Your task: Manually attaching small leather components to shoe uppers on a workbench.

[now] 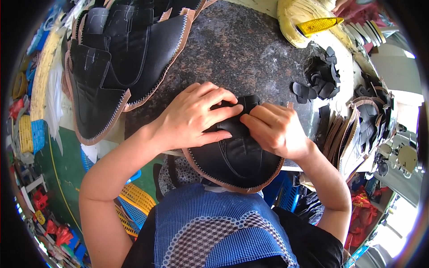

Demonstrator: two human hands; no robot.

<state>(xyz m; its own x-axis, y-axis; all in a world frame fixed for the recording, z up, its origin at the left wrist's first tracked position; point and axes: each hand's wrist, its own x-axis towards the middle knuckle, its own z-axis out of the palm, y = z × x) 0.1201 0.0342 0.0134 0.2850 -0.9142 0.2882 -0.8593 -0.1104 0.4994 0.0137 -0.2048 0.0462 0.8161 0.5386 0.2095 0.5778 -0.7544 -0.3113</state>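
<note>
The black shoe upper (pixel 243 163) was found at the near edge of the surface (pixel 228 44), its rounded end projecting past that edge toward the blue checked apron (pixel 205 210). It had a tan border with stitching along it. The piece was judged light and pliant, somewhat stiffer along the sewn border, and not fragile, though its smooth face might slide or crease under uneven pressure. The border and the thicker layered part under the fingers were considered the soundest places to take hold; the smooth middle was rated better for flat pressing.

The left hand (pixel 196 114) lay across the upper with its grip apart: thumb and forefinger were spread, both against the black material. The right hand (pixel 277 129) was curled at the opposite side. Its thumb was hidden from the camera, so whether that grip was clamped on the material could not be told.

Farther out, loose black pieces (pixel 324 82) lay heaped to the right, with stacked uppers (pixel 368 118) beyond them. More black uppers (pixel 129 49) overlapped at the left. A yellow perforated object (pixel 319 26) rested at the far right.
</note>
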